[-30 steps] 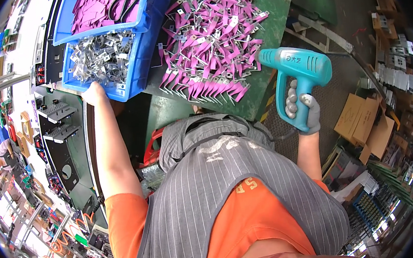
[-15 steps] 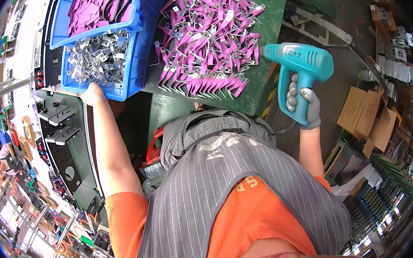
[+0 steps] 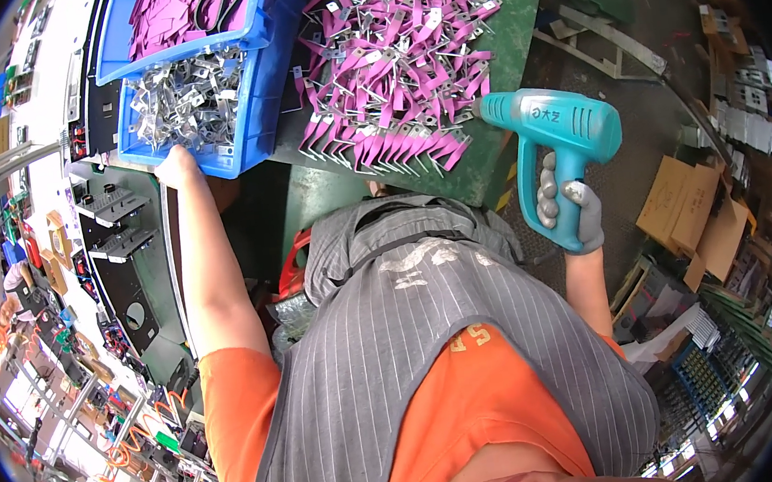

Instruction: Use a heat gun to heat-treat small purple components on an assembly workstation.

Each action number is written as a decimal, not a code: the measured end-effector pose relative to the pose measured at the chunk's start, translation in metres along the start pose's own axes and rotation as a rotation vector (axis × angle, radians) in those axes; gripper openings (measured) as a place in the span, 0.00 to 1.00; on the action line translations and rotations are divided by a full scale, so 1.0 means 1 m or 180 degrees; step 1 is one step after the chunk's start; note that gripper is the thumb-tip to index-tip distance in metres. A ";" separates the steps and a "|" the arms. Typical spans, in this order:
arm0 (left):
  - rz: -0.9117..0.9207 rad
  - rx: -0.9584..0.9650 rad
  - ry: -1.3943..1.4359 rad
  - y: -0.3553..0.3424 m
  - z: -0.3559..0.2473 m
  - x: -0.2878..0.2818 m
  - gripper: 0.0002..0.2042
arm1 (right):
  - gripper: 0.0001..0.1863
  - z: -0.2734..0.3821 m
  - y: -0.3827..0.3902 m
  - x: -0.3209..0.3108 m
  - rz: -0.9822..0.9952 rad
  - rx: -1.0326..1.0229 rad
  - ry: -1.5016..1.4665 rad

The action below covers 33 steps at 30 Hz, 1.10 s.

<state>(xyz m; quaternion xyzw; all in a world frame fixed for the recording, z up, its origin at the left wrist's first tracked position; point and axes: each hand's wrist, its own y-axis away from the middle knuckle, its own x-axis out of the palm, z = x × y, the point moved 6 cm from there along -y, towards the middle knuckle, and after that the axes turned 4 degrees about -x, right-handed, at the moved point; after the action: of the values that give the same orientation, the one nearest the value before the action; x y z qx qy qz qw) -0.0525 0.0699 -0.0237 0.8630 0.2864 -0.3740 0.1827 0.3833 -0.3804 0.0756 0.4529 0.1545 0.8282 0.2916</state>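
My right hand [image 3: 586, 214], in a grey glove, is wrapped round the handle of a teal heat gun [image 3: 569, 124]. The gun's nozzle points left, at the right edge of a big pile of metal brackets with pink sleeves [image 3: 398, 65]. Along the near side of that pile, several sleeved brackets lie in a neat row. My left hand [image 3: 179, 167] is bare and rests at the near rim of a blue bin [image 3: 251, 115]. Loose silvery metal brackets [image 3: 186, 102] fill this bin. The fingers of that hand barely show, so their grip is hidden.
Behind the brackets, a second blue bin [image 3: 116, 44] holds flat pink sleeves [image 3: 165, 22] and black-handled scissors [image 3: 220, 3]. The green tabletop [image 3: 513, 9] carries the pile. Black panels and fixtures [image 3: 124, 291] stand left. Cardboard boxes [image 3: 677, 206] lie on the right.
The view has shifted slightly, moving the bins and pile a little up in the picture. The heat gun sits slightly lower and closer to the pile. My left hand stays at the bin.
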 end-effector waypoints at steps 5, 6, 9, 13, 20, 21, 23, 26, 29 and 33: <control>-0.0077 0.0085 -0.0044 -0.004 0.002 -0.002 0.16 | 0.25 0.000 -0.006 0.006 0.0149 0.0013 -0.0108; -0.0063 0.0109 0.0089 -0.003 0.000 -0.002 0.17 | 0.26 -0.001 -0.006 0.007 0.0182 0.0079 -0.0165; -0.0113 0.0148 -0.0339 -0.016 0.008 0.000 0.17 | 0.26 -0.005 -0.004 0.014 0.0228 0.0131 -0.0223; -0.0015 0.0116 -0.0198 -0.002 0.003 0.003 0.17 | 0.26 0.002 -0.017 0.015 0.0304 -0.0105 -0.0129; -0.0250 0.0349 -0.0145 -0.022 0.018 0.005 0.17 | 0.22 0.046 -0.073 0.013 0.0513 -0.0626 -0.0151; -0.0213 0.0369 -0.0199 -0.019 0.015 0.005 0.17 | 0.21 0.052 -0.081 0.012 0.0566 -0.0654 -0.0143; -0.0181 0.0382 -0.0170 -0.012 0.011 0.005 0.17 | 0.21 0.059 -0.098 0.004 0.0583 -0.0692 -0.0174; -0.0273 0.0382 -0.0089 -0.017 0.017 0.001 0.17 | 0.20 0.065 -0.117 -0.005 0.0587 -0.0723 -0.0161; -0.0219 0.0413 -0.0084 -0.015 0.017 0.001 0.16 | 0.21 0.072 -0.125 -0.008 0.0508 -0.0773 -0.0127; -0.0148 0.0459 -0.0016 -0.009 0.011 -0.002 0.16 | 0.20 0.074 -0.129 -0.006 0.0549 -0.0636 -0.0198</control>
<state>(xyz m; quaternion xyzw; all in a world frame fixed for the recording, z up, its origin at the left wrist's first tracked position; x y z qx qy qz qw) -0.0650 0.0703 -0.0298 0.8661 0.2782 -0.3999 0.1120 0.4925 -0.2840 0.0451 0.4586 0.0227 0.8471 0.2676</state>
